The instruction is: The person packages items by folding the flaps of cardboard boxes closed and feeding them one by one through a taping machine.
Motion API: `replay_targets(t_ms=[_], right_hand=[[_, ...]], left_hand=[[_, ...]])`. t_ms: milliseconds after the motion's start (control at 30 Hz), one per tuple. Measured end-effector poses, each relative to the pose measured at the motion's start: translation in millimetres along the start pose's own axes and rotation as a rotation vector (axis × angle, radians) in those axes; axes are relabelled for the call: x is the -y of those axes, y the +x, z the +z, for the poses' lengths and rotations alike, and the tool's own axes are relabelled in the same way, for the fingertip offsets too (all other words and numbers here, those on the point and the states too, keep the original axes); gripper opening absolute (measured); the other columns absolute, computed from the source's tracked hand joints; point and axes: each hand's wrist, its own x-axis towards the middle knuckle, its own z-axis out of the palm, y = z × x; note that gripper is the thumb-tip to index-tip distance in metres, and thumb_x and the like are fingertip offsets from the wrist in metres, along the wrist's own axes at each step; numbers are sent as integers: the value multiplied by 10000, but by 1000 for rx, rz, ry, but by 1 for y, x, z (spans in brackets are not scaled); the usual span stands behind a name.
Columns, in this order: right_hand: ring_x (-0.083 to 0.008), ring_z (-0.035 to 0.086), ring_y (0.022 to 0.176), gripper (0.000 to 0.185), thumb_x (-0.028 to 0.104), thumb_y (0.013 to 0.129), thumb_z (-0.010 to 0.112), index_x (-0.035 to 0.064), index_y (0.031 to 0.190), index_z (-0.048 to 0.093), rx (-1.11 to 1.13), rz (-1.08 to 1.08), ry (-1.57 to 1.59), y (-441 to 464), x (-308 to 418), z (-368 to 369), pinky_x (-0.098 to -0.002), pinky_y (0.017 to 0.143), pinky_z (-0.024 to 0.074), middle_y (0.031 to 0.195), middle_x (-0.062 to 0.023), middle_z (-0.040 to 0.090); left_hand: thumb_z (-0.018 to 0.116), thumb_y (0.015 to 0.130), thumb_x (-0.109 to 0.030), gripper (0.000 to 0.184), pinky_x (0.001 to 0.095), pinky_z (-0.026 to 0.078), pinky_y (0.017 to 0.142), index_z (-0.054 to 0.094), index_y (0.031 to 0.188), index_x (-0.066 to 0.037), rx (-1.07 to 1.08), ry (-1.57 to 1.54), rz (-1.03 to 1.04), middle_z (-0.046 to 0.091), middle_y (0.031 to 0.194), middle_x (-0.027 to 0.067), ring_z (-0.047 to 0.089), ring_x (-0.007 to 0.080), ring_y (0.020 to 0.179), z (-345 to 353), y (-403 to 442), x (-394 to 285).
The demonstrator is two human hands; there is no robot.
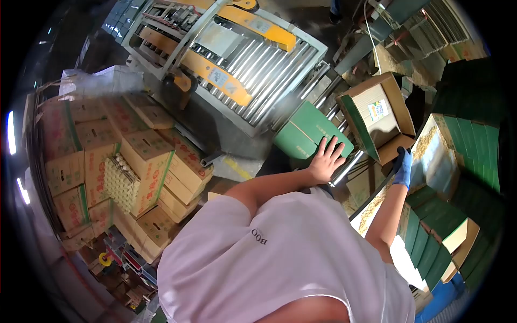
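Carton [306, 129] is green and closed; 1 open box [390, 146] shows brown walls.

- Roller conveyor [269, 78]: glossy, smooth metal rollers.
- Closed green box [309, 129], just beside the conveyor's near end: smooth, matt cardboard.
- Brown cartons [148, 153], left of the conveyor: matt printed cardboard.
- Egg trays [121, 185], among those cartons: rough, bumpy, matt.

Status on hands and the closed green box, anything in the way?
Left hand open, fingers spread on closed green box. Gloved right hand at open box's near edge, grip unclear. Open box close beside the closed one, possibly tight on that side.
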Motion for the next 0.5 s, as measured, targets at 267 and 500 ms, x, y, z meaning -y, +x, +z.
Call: replay_targets(t_ms=[267, 500], right_hand=[[-208, 571, 690, 150, 54, 846, 593, 75, 980, 529, -49, -22, 32, 3, -2, 5, -376, 590, 523, 836, -60, 537], [-165, 489, 574, 123, 104, 848, 595, 125, 958, 544, -175, -5, -230, -5, -1, 9, -345, 493, 437, 729, -12, 488]], left_hand=[[718, 777, -485, 910, 563, 89, 1243, 367, 1552, -163, 76, 354, 44, 322, 1622, 120, 222, 405, 1510, -55, 17, 109], [690, 818, -451, 840, 525, 108, 1247, 404, 1521, -90, -69, 267, -186, 306, 1623, 156, 209, 437, 1505, -71, 84, 168]])
